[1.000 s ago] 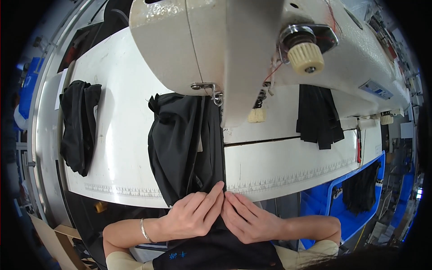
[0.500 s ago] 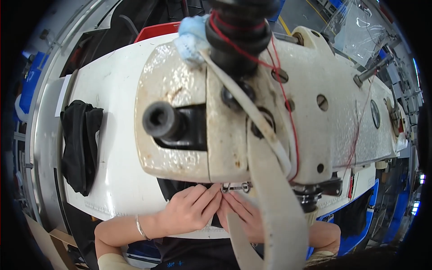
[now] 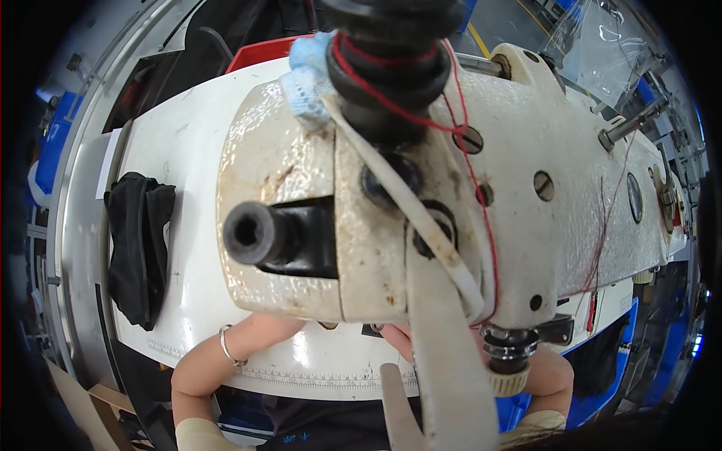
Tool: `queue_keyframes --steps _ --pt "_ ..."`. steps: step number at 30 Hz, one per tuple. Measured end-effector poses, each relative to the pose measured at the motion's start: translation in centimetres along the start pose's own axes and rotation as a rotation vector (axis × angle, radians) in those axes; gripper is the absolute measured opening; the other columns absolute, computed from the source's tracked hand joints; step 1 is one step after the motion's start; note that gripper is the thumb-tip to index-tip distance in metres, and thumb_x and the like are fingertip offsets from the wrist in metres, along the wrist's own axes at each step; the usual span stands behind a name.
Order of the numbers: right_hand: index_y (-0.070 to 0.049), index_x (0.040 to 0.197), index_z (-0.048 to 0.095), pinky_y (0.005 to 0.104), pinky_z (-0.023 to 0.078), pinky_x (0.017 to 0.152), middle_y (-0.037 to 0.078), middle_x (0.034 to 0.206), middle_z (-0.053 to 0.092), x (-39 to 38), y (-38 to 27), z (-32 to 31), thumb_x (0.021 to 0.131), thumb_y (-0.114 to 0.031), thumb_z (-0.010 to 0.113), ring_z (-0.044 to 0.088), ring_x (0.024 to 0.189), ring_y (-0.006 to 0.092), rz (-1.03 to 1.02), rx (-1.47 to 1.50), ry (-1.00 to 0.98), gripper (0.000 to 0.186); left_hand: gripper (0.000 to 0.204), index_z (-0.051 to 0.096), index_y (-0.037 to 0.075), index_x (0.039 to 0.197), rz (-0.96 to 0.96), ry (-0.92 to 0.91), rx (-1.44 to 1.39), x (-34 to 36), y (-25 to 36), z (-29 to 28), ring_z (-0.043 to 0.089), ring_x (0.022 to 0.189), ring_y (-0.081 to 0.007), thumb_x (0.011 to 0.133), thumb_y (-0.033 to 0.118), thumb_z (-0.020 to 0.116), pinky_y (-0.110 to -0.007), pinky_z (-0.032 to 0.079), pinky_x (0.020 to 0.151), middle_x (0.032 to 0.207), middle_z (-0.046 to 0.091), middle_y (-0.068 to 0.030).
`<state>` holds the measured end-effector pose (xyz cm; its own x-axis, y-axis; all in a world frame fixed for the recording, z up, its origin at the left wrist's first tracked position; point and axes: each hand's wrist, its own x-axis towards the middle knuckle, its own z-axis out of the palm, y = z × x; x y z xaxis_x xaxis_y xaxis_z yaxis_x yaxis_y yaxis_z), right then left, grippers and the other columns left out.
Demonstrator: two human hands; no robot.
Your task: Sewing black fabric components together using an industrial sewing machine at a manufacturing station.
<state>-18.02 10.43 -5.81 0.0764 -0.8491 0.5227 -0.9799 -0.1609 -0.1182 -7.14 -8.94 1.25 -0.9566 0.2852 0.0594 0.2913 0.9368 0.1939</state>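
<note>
A cream sewing machine head [image 3: 293, 158] fills the middle of the view and covers most of both hands. My left hand [image 3: 280, 328] reaches in under its left front edge; only the wrist and back of the hand show, and the fingers are hidden. Part of my right hand [image 3: 399, 342] shows under the front edge, beside a pale lever [image 3: 451, 361]; its fingertips are hidden, as is anything held. Red thread [image 3: 487, 225] runs down the machine's front. A light blue cloth [image 3: 307, 83] is tucked by the black thread post [image 3: 387, 90].
Folded black fabric [image 3: 139, 252] lies at the left of the white table [image 3: 199, 188]. A printed ruler scale [image 3: 301, 378] follows the table's near edge. A red bin [image 3: 267, 52] stands behind, and a blue bin [image 3: 583, 410] holding dark fabric is at the lower right.
Both hands have moved away from me, under the machine head, which now hides the left fingers. Black fabric that showed near them is largely out of sight. The view has shifted slightly.
</note>
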Motion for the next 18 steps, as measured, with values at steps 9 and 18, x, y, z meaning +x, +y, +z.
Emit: queue_keyframes --steps 9,18 --pt "0.007 0.117 0.052 0.0436 0.038 0.104 0.017 0.121 0.055 0.1 1.0 -2.2 0.08 -0.019 0.056 0.05 0.118 0.0267 0.085 -0.051 -0.251 0.045 0.033 0.063 0.003 0.106 -0.169 0.122 -0.339 -0.5 -0.5 1.5 0.06 0.089 -0.0309 0.074 0.005 0.063 -0.039 0.047 0.077 0.098 0.062 -0.0171" --pt "0.006 0.1 0.057 0.0522 0.042 0.092 0.026 0.11 0.057 -1.7 0.0 4.7 0.072 -0.019 0.056 0.052 0.107 0.0373 0.056 -0.006 0.123 0.037 0.029 0.065 0.006 0.107 -0.104 0.354 -0.352 0.7 -0.4 2.1 0.055 0.053 -0.0233 0.078 0.001 0.063 -0.035 0.045 0.05 0.073 0.061 -0.0103"
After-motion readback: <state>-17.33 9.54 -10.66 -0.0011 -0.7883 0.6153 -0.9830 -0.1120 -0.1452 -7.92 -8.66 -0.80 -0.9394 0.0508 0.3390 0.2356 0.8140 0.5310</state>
